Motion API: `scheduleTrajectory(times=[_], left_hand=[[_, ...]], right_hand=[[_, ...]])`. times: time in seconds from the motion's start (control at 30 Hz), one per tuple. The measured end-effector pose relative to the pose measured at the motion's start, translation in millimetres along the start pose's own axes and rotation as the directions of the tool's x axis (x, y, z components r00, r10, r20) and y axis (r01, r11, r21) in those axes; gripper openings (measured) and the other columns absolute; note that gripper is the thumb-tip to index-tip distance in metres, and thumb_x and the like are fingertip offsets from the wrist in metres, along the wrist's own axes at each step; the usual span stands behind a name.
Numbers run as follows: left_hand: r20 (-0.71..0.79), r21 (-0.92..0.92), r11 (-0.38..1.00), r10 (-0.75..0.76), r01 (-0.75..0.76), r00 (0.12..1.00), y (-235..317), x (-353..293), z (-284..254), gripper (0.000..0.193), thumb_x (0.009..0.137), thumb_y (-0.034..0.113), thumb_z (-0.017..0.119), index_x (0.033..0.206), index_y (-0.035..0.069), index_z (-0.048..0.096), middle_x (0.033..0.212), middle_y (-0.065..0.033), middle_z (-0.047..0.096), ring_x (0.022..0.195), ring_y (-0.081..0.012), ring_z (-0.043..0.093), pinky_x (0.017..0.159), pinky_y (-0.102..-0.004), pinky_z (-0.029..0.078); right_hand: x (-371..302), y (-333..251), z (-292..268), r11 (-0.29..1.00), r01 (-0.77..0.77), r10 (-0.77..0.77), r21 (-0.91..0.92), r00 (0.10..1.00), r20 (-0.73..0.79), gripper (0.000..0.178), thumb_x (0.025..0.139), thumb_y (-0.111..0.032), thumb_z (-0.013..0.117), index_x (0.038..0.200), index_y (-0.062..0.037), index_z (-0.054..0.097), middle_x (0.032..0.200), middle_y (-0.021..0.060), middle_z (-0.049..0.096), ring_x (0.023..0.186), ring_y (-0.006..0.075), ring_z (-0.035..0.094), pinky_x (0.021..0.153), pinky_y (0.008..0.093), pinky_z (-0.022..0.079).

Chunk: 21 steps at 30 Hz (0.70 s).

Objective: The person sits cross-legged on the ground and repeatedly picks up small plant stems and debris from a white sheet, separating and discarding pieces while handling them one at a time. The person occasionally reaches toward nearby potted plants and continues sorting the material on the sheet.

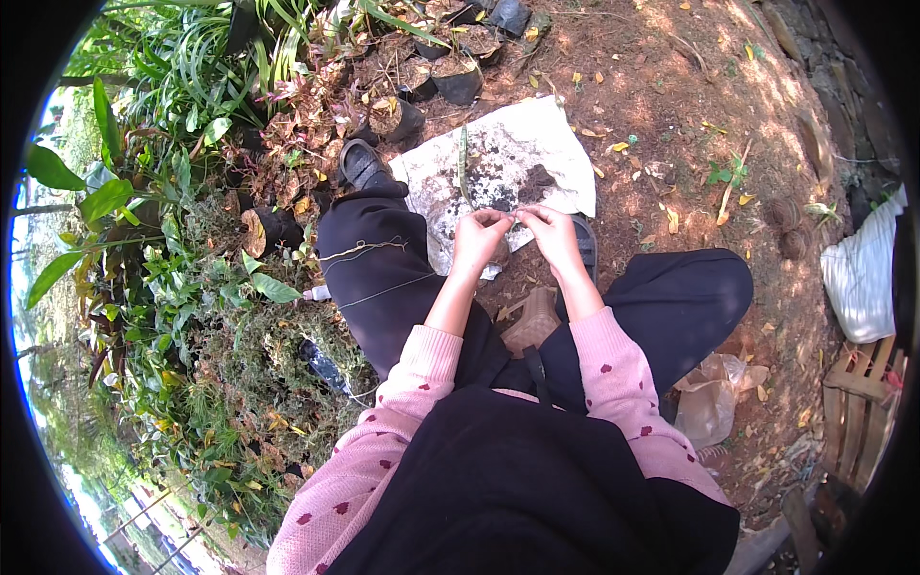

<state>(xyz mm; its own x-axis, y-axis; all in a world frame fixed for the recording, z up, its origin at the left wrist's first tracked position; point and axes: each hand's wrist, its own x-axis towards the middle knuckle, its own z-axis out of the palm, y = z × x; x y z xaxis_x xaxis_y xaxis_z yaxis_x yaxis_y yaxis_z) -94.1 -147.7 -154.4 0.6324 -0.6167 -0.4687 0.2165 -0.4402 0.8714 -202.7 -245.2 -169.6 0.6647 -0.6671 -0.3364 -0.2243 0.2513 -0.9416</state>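
Both hands are close together over the near edge of a white sheet (565, 158) strewn with dark soil. My left hand (479, 240) has thumb and fingers pinched together. My right hand (554, 238) is pinched the same way, its fingertips almost meeting the left ones. Whatever lies between the fingertips is too small to make out. Just under the hands, a brown rounded lump (500, 253) partly shows. A long narrow green leaf (464, 165) rises beyond my left hand. A heap of dark soil (537, 182) lies on the sheet beyond my right hand.
Twine (359, 250) and a thin thread lie across my left thigh. Dense plants (192, 287) fill the left side, with black potting bags (458, 80) at the back. At right are a clear plastic bag (709, 402), a white sack (862, 273) and a wooden crate (856, 412).
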Motion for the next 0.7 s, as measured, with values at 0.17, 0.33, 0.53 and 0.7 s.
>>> scheduleTrajectory(times=[0.17,0.33,0.53,0.7], left_hand=[[-0.027,0.025,0.999,0.047,-0.046,0.999,0.8,-2.5,1.1,0.019,0.076,0.016,0.07,0.085,-0.002,0.07,0.079,-0.0072,0.068,0.071,-0.0094,0.06,0.066,-0.0244,0.047],[-0.023,0.021,0.999,0.04,-0.04,0.999,3.9,-5.5,2.3,0.017,0.076,0.013,0.068,0.083,-0.002,0.069,0.078,-0.0065,0.068,0.071,-0.0091,0.059,0.067,-0.0242,0.046],[0.01,-0.024,0.997,0.074,-0.074,0.997,5.5,-7.3,2.8,0.015,0.077,0.011,0.065,0.083,-0.002,0.067,0.079,-0.0052,0.067,0.072,-0.009,0.059,0.067,-0.0238,0.046],[0.039,-0.055,0.997,0.059,-0.057,0.997,3.9,-5.4,2.7,0.015,0.079,0.012,0.066,0.085,-0.001,0.066,0.082,-0.005,0.066,0.076,-0.0097,0.058,0.07,-0.0242,0.045]], right_hand=[[0.3,-1.7,-1.7,0.999,-0.045,0.045,0.029,0.999,-0.005,0.018,0.088,-0.01,0.06,0.097,0.0034,0.066,0.092,0.0068,0.068,0.087,0.0107,0.061,0.078,0.0226,0.045],[-2.2,-6.3,-2.3,0.998,-0.056,0.056,0.022,0.998,0.009,0.018,0.087,-0.011,0.06,0.096,0.0026,0.067,0.09,0.0056,0.068,0.085,0.0099,0.06,0.076,0.0222,0.044],[-3.0,-6.1,-1.4,0.999,-0.043,0.043,0.005,0.999,-0.008,0.018,0.088,-0.012,0.06,0.096,0.0021,0.066,0.087,0.0031,0.066,0.081,0.0081,0.057,0.073,0.0217,0.043],[0.8,1.2,-2.8,0.998,-0.024,0.022,-0.056,0.999,-0.036,0.018,0.09,-0.013,0.058,0.099,0.0008,0.065,0.087,0.0011,0.063,0.081,0.006,0.054,0.07,0.0203,0.041]])
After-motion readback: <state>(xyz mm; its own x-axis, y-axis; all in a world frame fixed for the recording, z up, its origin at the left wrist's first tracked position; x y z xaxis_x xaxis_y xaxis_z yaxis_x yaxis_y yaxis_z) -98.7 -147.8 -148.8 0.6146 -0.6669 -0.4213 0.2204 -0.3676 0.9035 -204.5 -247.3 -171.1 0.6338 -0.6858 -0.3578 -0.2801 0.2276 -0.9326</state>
